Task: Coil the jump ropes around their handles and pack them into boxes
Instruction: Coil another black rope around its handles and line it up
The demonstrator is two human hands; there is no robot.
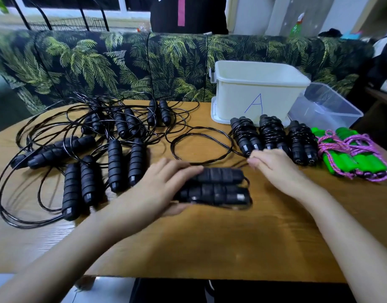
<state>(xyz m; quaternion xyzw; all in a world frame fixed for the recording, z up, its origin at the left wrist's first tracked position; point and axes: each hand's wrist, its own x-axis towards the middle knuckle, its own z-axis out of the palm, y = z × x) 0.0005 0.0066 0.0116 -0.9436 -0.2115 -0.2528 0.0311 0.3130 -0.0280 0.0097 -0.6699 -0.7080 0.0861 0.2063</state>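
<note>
Several loose ropes (78, 138) tangle at the counter's (210, 248) left. Nearer centre, the left hand (157, 189) grips two ribbed foam handles (218, 186) side by side: light, soft, a sure hold. Rightward, the right hand (273, 165) seems to pinch their thin cord (173, 147), springy and slick-looking, likely to uncoil unless kept taut. Behind stands the box (260, 90).

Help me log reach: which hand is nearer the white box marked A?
Right. The right hand lies in front of the white box, coiled black ropes between them; the left hand holds a handle pair farther left and nearer the person.
</note>
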